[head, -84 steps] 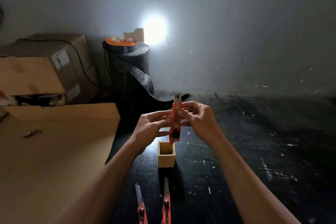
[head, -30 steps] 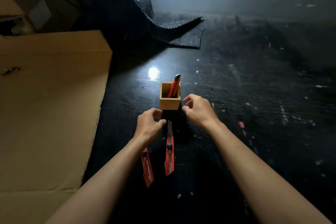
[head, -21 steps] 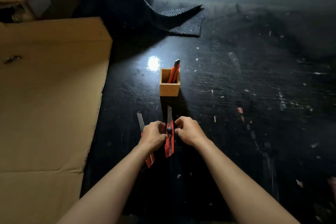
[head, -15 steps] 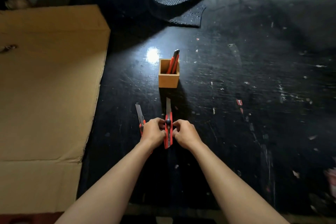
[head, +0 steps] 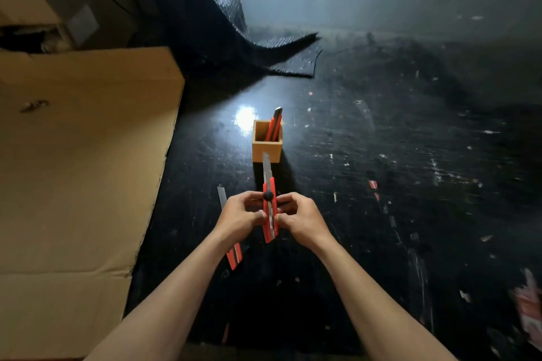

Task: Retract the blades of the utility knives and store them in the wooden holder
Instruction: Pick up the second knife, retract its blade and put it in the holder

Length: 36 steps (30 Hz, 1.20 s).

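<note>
My left hand (head: 239,215) and right hand (head: 302,218) pinch the red utility knife (head: 269,215) from both sides, raised just short of the wooden holder (head: 267,149), blade (head: 266,165) out and pointing at it. The knife looks light and stiff, its plastic body probably slick, so I'd grip the flanks and thumb the black knob (head: 268,195), keeping off the steel. One knife (head: 275,123) stands in the holder; another (head: 231,246) lies under my left wrist, blade out.
</note>
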Motion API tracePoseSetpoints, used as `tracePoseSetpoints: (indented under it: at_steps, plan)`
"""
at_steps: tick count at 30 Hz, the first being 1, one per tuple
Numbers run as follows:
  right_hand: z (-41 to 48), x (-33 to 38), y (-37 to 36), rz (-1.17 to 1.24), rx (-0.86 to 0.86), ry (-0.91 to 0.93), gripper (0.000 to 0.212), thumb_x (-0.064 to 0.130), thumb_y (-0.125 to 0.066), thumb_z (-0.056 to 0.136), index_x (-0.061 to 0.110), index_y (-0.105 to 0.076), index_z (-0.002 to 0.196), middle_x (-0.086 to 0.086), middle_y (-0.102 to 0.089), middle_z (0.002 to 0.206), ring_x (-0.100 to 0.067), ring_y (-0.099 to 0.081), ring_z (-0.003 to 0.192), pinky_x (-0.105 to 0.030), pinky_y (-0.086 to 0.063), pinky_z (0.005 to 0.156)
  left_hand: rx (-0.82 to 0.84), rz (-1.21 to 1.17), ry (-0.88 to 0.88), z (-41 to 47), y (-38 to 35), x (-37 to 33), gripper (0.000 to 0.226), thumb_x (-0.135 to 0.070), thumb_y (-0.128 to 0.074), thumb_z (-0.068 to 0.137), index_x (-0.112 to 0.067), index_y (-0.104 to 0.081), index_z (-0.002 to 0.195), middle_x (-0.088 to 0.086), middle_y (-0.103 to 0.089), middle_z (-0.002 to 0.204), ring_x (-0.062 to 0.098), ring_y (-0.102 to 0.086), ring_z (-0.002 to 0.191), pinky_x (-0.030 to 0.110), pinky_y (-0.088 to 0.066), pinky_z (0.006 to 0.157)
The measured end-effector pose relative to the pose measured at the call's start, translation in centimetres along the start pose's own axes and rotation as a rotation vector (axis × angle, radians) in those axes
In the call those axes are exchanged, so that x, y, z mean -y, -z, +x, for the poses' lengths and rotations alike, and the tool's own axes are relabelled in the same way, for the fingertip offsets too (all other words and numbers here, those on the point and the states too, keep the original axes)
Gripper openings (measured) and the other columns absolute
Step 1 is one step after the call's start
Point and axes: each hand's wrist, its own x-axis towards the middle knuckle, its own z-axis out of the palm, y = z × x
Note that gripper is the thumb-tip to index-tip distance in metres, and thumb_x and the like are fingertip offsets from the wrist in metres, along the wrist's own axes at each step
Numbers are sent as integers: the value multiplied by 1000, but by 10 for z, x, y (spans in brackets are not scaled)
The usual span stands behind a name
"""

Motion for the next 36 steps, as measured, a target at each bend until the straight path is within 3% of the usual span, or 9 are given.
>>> tracePoseSetpoints:
  at_steps: [10, 15, 19, 21, 23, 28, 30, 33, 36]
  plan:
    - [-5, 110, 53, 252, -42, 268, 20, -2, -68, 94, 0, -64, 114, -22, -76, 102, -32, -79, 90, -46, -66, 79, 62, -224, -247, -14, 27, -130, 36, 18, -66, 86, -8, -73, 111, 15, -78, 99, 23, -80, 79, 33, -65, 68]
    - [-10, 164, 80, 181, -140, 444, 25, 20, -78, 90, 5, -70, 109, -14, -80, 97, -29, -79, 88, -53, -64, 83, 81, -295, -353, -23, 41, -184, 35, 13, -65, 89, -5, -71, 120, 13, -81, 97, 24, -79, 78, 34, -66, 68]
    - [-17, 201, 92, 22, -327, 606, 25, 23, -78, 90, 18, -71, 113, 8, -78, 101, -10, -76, 90, -35, -64, 84, 74, -299, -431, -30, 50, -215, 39, 14, -66, 87, -4, -72, 121, 16, -80, 103, 28, -79, 85, 35, -65, 73]
    - [-23, 216, 95, -45, -399, 669, 28, 25, -76, 92, 26, -67, 119, 17, -71, 106, -1, -70, 89, -18, -57, 79, 57, -271, -464, -34, 52, -229, 39, 15, -67, 87, -6, -73, 119, 17, -80, 105, 30, -80, 90, 37, -65, 78]
    - [-27, 226, 99, -76, -419, 703, 25, 26, -72, 95, 29, -67, 120, 19, -68, 107, 3, -67, 89, -11, -49, 77, 56, -257, -497, -38, 54, -240, 39, 16, -66, 87, -8, -75, 117, 21, -80, 107, 35, -79, 95, 40, -65, 81]
    - [-36, 241, 109, 2, -412, 764, 12, 29, -70, 95, 41, -71, 99, 16, -74, 105, -10, -71, 99, -29, -57, 92, 55, -238, -544, -44, 56, -256, 37, 14, -65, 89, -12, -76, 114, 21, -80, 106, 39, -78, 96, 49, -62, 89]
    - [-40, 243, 112, 22, -390, 753, 12, 22, -72, 94, 34, -75, 93, 11, -76, 101, -12, -73, 97, -33, -59, 92, 83, -271, -530, -45, 56, -260, 40, 17, -63, 88, -9, -75, 116, 21, -79, 107, 40, -78, 99, 49, -62, 90]
    - [-44, 242, 115, -2, -359, 733, 8, 19, -75, 92, 19, -81, 97, 5, -78, 99, -8, -73, 95, -29, -58, 92, 94, -309, -522, -45, 58, -266, 44, 19, -61, 86, -7, -74, 119, 20, -79, 112, 39, -77, 102, 47, -62, 90]
    - [-48, 238, 115, -3, -335, 736, 8, 18, -76, 91, 19, -81, 97, 9, -78, 95, -1, -73, 90, -16, -56, 86, 86, -320, -522, -47, 60, -273, 43, 16, -63, 87, -7, -73, 122, 18, -79, 113, 35, -77, 103, 47, -60, 92]
